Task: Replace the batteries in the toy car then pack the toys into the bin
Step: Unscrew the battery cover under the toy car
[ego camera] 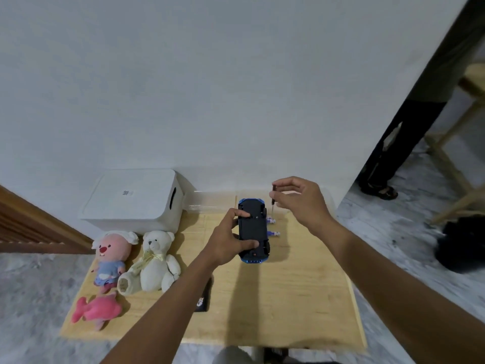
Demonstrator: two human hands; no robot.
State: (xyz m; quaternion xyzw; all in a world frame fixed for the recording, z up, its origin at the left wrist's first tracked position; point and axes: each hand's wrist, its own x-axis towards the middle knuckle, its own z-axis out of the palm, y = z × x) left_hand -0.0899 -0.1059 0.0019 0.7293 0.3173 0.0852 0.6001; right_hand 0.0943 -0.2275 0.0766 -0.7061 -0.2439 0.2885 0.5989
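**Wood table (288, 298) at white wall (236, 88): car (253, 231) belly-up, screwdriver (273, 198) raised**

Setting: low pale wood tabletop pushed against a plain white wall. Grey mottled floor (34, 285) on both sides. Brown slatted wood panel (26, 227) at far left. To the right, another person's dark trouser leg (393, 153) and sandal, a light wood frame (451, 164), and a black bag (462, 245) on the floor.

Far left corner of table: white bin (131, 198), lid on, touching the wall. A clear container (210, 203) sits just beside it, behind the car.

Left edge: pink-faced plush (112, 256) and white bear (154, 261) side by side, touching. Pink fish plush (97, 310) lies nearer me.

Centre: blue car upside down, black underside up. My left hand (228, 240) grips it from the left, thumb and forefinger lying across the underside. I cannot tell if it rests on the wood.

Just right of the car: two purple batteries (273, 227) on the table.

My right hand (301, 200) pinches the screwdriver near its top, shaft upright, tip down over the far battery; the other fingers are loosely curled.

A black item (203, 298) is partly hidden under my left forearm.
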